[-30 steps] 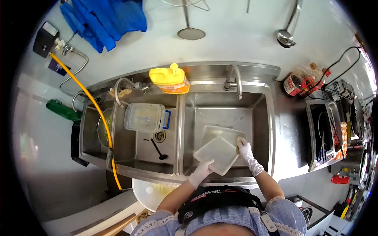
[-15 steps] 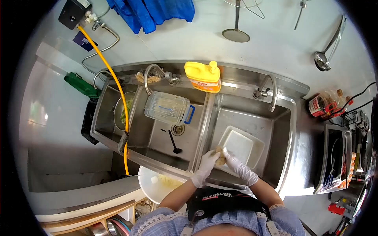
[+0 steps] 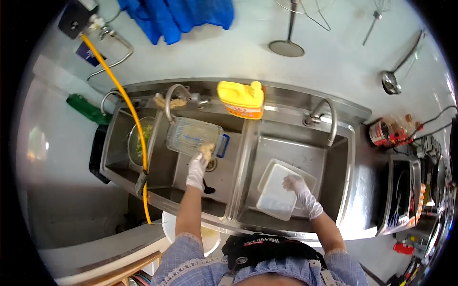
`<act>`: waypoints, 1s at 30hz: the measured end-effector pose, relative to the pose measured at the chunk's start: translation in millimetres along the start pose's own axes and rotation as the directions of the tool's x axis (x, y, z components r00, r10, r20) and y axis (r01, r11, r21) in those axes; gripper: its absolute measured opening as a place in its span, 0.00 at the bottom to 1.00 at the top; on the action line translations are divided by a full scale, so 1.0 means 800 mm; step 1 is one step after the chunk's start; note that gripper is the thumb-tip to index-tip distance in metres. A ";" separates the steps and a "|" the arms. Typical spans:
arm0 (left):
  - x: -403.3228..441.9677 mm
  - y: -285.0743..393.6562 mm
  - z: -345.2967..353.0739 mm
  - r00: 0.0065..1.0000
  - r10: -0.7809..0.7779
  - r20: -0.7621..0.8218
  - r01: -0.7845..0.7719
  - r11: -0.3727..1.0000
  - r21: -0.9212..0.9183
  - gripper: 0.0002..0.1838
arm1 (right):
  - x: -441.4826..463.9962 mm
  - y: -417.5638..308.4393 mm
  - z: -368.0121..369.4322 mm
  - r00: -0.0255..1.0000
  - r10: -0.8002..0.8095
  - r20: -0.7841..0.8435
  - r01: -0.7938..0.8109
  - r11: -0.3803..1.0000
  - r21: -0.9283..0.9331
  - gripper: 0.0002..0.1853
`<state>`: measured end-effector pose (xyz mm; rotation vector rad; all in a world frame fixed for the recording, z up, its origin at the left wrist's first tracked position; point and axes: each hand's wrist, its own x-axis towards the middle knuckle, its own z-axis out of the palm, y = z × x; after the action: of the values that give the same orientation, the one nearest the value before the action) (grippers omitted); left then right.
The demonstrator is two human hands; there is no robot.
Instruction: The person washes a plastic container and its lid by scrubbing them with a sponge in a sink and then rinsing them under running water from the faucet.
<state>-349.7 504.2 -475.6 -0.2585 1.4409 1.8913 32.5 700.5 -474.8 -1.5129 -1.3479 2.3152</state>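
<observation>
My left hand point(image 3: 196, 170), in a white glove, is closed on a crumpled tan cleaning rag point(image 3: 207, 150). It is over the middle sink, beside a clear plastic container point(image 3: 193, 136) with a blue clip, and a black spoon point(image 3: 208, 189) lies below. In the right sink, my gloved right hand point(image 3: 296, 185) has its fingers curled at the edge of a white rectangular tray point(image 3: 275, 198). The tray is tilted, and a second pale rectangular tray point(image 3: 309, 181) shows behind it. The glove hides part of the grip.
A yellow jug point(image 3: 241, 98) stands on the ledge behind the sinks. Faucets point(image 3: 332, 121) arch over the basins. A yellow hose point(image 3: 121, 90) crosses the left sink, which holds a bowl of greens point(image 3: 143, 140). Bottles point(image 3: 381, 132) stand at right, and a white bowl point(image 3: 169, 229) sits below the counter.
My left hand has moved left from the right sink to the middle one with the rag. My right hand has shifted up slightly, and a white tray is now tilted beside it.
</observation>
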 end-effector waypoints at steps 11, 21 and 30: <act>-0.101 -0.048 0.141 0.975 -0.030 0.221 -0.035 0.958 0.285 0.14 | 0.151 -0.217 -0.171 0.691 -0.426 -0.585 0.254 0.900 -0.355 0.27; -0.177 -0.125 0.296 0.745 -0.514 0.425 0.461 0.858 0.228 0.14 | 0.077 -0.291 -0.097 0.981 -0.118 -0.153 0.169 0.908 0.383 0.14; -0.184 -0.145 0.355 0.673 -0.579 0.460 0.518 0.813 0.265 0.15 | 0.167 -0.235 -0.110 0.935 -0.115 -0.337 0.181 0.968 0.173 0.13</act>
<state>-95.1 708.6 -380.9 -0.0899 0.9391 1.2359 -40.5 935.3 -452.0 -1.5786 -1.0688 1.9373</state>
